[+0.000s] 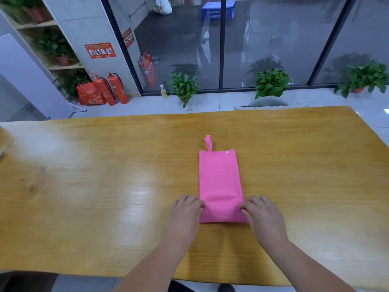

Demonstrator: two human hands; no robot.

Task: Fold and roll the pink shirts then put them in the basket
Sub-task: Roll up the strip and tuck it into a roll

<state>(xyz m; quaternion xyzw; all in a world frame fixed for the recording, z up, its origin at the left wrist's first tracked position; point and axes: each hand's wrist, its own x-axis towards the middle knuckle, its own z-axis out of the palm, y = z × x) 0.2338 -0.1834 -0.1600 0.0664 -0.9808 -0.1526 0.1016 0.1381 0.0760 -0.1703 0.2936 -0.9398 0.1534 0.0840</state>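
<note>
Wooden table (84,186) fills the lower frame, glossy, glare patches on the left half. Glass wall (263,39) with dark frames behind it. Wooden shelf (37,24) at far left holds plants.

Pink shirt (220,178) lies flat on the table, right of centre, folded to a long narrow rectangle running away from the person. A thin pink strip (208,143) sticks out at its far end. The near end looks slightly raised between the hands.

Left hand (185,213) is at the shirt's near left edge, fingers curled, pinching the fabric. Right hand (263,218) does the same at the near right edge.

Potted plants (271,83) stand on the floor along the glass. Red fire extinguishers (117,88) stand by the pillar, red bag (89,94) beside them. Blue box (217,10) beyond the glass reads "PLYOSOFT", last letters unclear. Red poster (100,50) on the pillar, text too small to read. Small bottle (163,91) sits by the glass. White dot (227,152) is at the shirt's far right corner.
</note>
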